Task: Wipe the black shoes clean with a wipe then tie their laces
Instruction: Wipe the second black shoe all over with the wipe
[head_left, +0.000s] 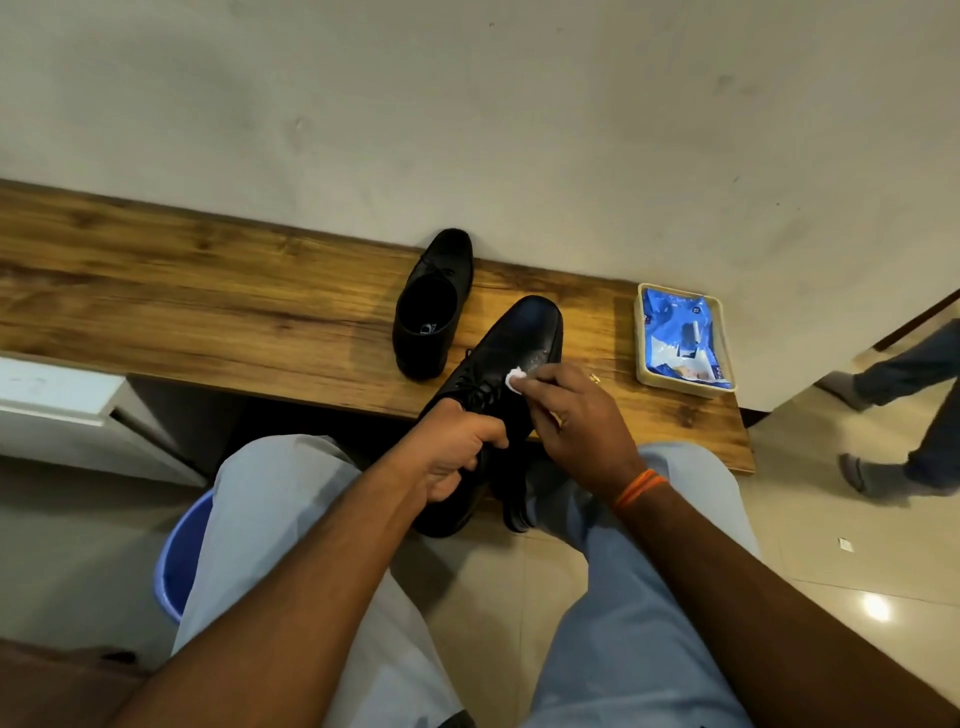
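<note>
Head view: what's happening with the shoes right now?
A seated person's left hand grips one black shoe at its collar, toe resting on the wooden bench. The right hand presses a white wipe against its upper, near the laces. The other shoe sits untouched beside it, and the wipes pack lies in a tray to the right.

An indoor room: wooden bench (208, 291) against plain wall (467, 104), glossy tiled floor (831, 571).
</note>
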